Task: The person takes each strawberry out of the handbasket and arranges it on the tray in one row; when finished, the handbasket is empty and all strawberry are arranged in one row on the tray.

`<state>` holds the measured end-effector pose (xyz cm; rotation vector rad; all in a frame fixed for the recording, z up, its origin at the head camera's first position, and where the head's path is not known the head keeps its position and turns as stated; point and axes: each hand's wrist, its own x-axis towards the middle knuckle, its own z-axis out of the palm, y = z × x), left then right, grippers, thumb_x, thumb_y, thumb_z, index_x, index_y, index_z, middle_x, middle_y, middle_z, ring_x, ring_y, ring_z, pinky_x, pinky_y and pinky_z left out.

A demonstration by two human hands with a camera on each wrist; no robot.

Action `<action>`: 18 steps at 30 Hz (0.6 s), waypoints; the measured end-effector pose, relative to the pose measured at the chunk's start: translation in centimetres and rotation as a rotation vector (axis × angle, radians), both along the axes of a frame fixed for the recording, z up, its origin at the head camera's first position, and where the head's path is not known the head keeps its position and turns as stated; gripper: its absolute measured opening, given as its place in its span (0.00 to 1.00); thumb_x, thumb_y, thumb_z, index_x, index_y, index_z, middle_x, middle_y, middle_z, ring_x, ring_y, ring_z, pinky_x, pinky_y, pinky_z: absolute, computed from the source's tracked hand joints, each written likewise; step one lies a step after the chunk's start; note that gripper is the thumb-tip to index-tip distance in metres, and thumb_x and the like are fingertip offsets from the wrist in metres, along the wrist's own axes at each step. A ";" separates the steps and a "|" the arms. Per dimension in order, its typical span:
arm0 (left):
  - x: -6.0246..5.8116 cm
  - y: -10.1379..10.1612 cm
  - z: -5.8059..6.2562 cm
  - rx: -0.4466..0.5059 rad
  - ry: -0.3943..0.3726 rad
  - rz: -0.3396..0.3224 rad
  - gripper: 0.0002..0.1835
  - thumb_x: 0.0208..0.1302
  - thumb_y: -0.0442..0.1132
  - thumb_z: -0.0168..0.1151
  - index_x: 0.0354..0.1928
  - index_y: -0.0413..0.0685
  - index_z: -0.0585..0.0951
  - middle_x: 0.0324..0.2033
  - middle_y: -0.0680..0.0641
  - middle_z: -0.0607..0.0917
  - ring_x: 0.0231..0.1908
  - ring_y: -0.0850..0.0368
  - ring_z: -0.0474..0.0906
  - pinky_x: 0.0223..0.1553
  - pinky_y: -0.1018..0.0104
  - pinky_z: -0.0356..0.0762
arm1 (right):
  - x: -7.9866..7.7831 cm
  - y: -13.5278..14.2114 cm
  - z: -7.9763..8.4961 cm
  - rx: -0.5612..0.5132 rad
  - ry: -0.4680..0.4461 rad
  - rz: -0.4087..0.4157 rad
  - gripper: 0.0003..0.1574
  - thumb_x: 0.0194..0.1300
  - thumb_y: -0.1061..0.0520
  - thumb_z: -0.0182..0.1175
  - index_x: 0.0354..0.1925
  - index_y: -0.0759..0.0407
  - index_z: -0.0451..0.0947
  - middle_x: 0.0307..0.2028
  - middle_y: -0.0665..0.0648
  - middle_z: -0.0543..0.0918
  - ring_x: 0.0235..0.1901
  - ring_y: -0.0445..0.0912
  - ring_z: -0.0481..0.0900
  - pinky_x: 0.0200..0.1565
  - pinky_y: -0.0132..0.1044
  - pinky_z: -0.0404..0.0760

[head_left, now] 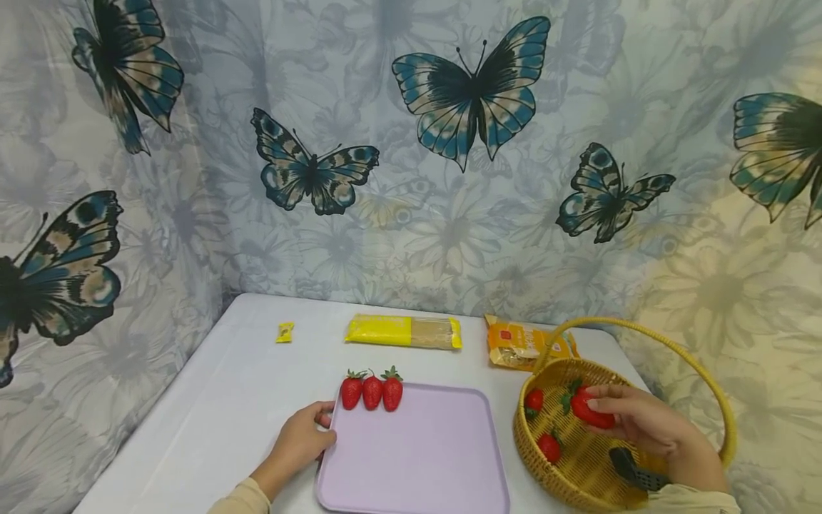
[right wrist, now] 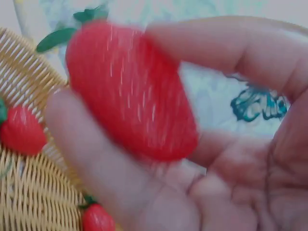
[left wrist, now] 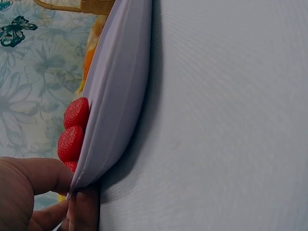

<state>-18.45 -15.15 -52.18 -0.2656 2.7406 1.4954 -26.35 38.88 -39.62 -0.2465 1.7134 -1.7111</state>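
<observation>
My right hand [head_left: 648, 421] holds a red strawberry [head_left: 592, 408] between thumb and fingers, over the yellow woven basket [head_left: 533, 467]. In the right wrist view this strawberry [right wrist: 130, 91] shows its green leaves at the upper left. Two more strawberries, one [head_left: 534, 401] near the rim and one [head_left: 549, 447] lower down, lie inside the basket. With thumb above and fingers beneath, my left hand [head_left: 298, 439] pinches the left rim of the lilac tray [head_left: 417, 457]. Three strawberries [head_left: 372, 392] stand side by side, leaves away from me, at the tray's far left corner.
Along the table's back lie a small yellow packet [head_left: 285, 333], a long yellow pack of noodles [head_left: 403, 332] and an orange bag [head_left: 523, 344]. The basket's tall handle [head_left: 700, 371] arches over the right arm. A butterfly-print curtain [head_left: 411, 235] hangs behind the white table [head_left: 212, 400].
</observation>
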 end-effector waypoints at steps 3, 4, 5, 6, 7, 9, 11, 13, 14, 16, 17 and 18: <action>0.1 -0.2 -0.1 -0.005 0.001 0.000 0.31 0.44 0.29 0.63 0.58 0.38 0.78 0.30 0.51 0.75 0.20 0.59 0.73 0.19 0.65 0.77 | 0.2 -1.0 0.6 -0.142 -0.042 0.092 0.23 0.77 0.64 0.36 0.58 0.55 0.74 0.53 0.57 0.78 0.53 0.52 0.78 0.57 0.47 0.76; 0.0 -0.1 -0.2 -0.008 0.004 -0.001 0.31 0.44 0.29 0.63 0.58 0.38 0.78 0.30 0.52 0.75 0.20 0.60 0.73 0.19 0.65 0.77 | 0.1 -1.4 0.7 -0.177 -0.048 0.118 0.25 0.77 0.64 0.35 0.58 0.53 0.75 0.54 0.56 0.78 0.54 0.51 0.78 0.57 0.45 0.76; 0.0 -0.1 -0.2 -0.011 0.004 0.000 0.31 0.44 0.29 0.63 0.58 0.38 0.78 0.30 0.52 0.75 0.19 0.60 0.73 0.19 0.65 0.77 | 0.1 -1.9 0.7 -0.202 -0.041 0.140 0.26 0.77 0.64 0.34 0.59 0.52 0.75 0.55 0.56 0.78 0.54 0.51 0.78 0.57 0.44 0.76; -0.1 -0.1 -0.3 -0.013 0.003 0.001 0.31 0.44 0.29 0.63 0.57 0.39 0.78 0.30 0.52 0.75 0.19 0.60 0.73 0.19 0.65 0.77 | 0.1 -2.5 0.7 -0.220 -0.029 0.158 0.27 0.78 0.64 0.33 0.60 0.52 0.75 0.55 0.56 0.78 0.54 0.50 0.78 0.56 0.43 0.77; -0.1 -0.1 -0.3 -0.012 0.002 0.001 0.31 0.44 0.29 0.63 0.57 0.39 0.78 0.30 0.52 0.75 0.19 0.60 0.73 0.19 0.65 0.77 | 0.0 -3.1 0.6 -0.233 -0.016 0.170 0.26 0.78 0.65 0.33 0.60 0.53 0.75 0.55 0.57 0.78 0.54 0.49 0.78 0.55 0.41 0.77; -0.1 -0.1 -0.3 -0.008 -0.003 -0.001 0.31 0.44 0.29 0.63 0.58 0.39 0.78 0.30 0.52 0.75 0.19 0.60 0.73 0.19 0.66 0.77 | -0.3 -4.6 0.5 -0.221 0.023 0.175 0.25 0.77 0.65 0.36 0.60 0.55 0.74 0.55 0.57 0.78 0.53 0.48 0.79 0.54 0.39 0.78; -0.2 -0.2 -0.4 0.002 -0.003 -0.005 0.31 0.44 0.29 0.63 0.58 0.38 0.78 0.30 0.52 0.75 0.20 0.60 0.73 0.19 0.65 0.78 | -0.7 -6.3 0.4 -0.174 0.058 0.160 0.21 0.77 0.64 0.39 0.60 0.59 0.73 0.54 0.57 0.78 0.51 0.48 0.79 0.53 0.39 0.79; -0.2 -0.2 -0.3 0.004 0.003 -0.001 0.32 0.44 0.29 0.63 0.58 0.38 0.78 0.30 0.52 0.75 0.20 0.59 0.73 0.19 0.65 0.78 | -1.1 -8.4 0.1 -0.096 0.089 0.127 0.19 0.76 0.62 0.43 0.60 0.65 0.70 0.51 0.57 0.79 0.50 0.48 0.79 0.52 0.40 0.79; -0.2 -0.2 -0.4 0.002 0.005 0.001 0.32 0.44 0.29 0.63 0.58 0.38 0.78 0.30 0.52 0.75 0.19 0.59 0.73 0.19 0.65 0.77 | -1.3 -9.6 -0.2 -0.048 0.102 0.100 0.19 0.75 0.61 0.46 0.60 0.67 0.69 0.50 0.57 0.79 0.49 0.48 0.80 0.51 0.40 0.79; -0.2 -0.2 -0.4 0.001 0.006 0.002 0.32 0.44 0.29 0.63 0.58 0.38 0.78 0.30 0.52 0.75 0.19 0.59 0.73 0.19 0.65 0.77 | -1.7 -12.0 -0.9 0.039 0.119 0.036 0.24 0.73 0.58 0.51 0.61 0.72 0.65 0.47 0.58 0.80 0.45 0.48 0.81 0.50 0.42 0.80; -0.2 -0.2 -0.4 -0.001 0.003 0.000 0.32 0.44 0.29 0.63 0.58 0.39 0.78 0.30 0.52 0.75 0.19 0.59 0.73 0.19 0.65 0.77 | -1.8 -13.1 -1.3 0.077 0.123 -0.001 0.27 0.72 0.58 0.54 0.61 0.74 0.64 0.46 0.58 0.81 0.44 0.49 0.81 0.49 0.42 0.81; -0.3 -0.1 -0.5 0.001 0.000 -0.002 0.32 0.44 0.29 0.63 0.58 0.39 0.78 0.30 0.52 0.75 0.18 0.60 0.73 0.19 0.65 0.77 | -1.8 -14.3 -1.8 0.113 0.127 -0.040 0.29 0.70 0.58 0.56 0.61 0.75 0.63 0.45 0.59 0.81 0.43 0.49 0.82 0.48 0.43 0.81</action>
